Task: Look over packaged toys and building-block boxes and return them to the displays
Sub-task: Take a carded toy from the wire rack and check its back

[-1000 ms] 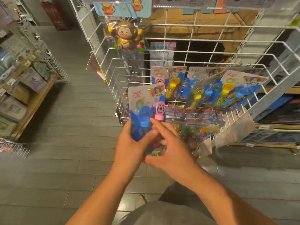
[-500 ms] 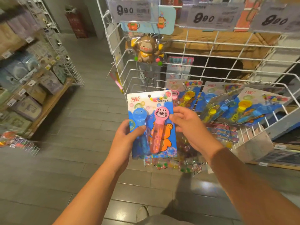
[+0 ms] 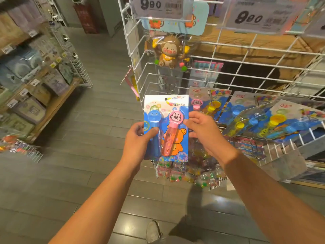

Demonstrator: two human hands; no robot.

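We hold the bubble-wand pack (image 3: 166,128) upright at centre for inspection — left hand (image 3: 136,140) pinches its 9 o'clock edge, right hand (image 3: 204,131) grips the 3 o'clock edge; the wire rack (image 3: 228,74) stands at 1 o'clock.

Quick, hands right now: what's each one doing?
Left hand: grips the bubble wand pack at its left edge, thumb across the front.
Right hand: fingers curled at the pack's right edge, apparently pinching it.

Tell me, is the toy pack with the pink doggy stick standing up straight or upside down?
Upright. The toy pack faces the camera, doggy head on top, held by the left hand and right hand.
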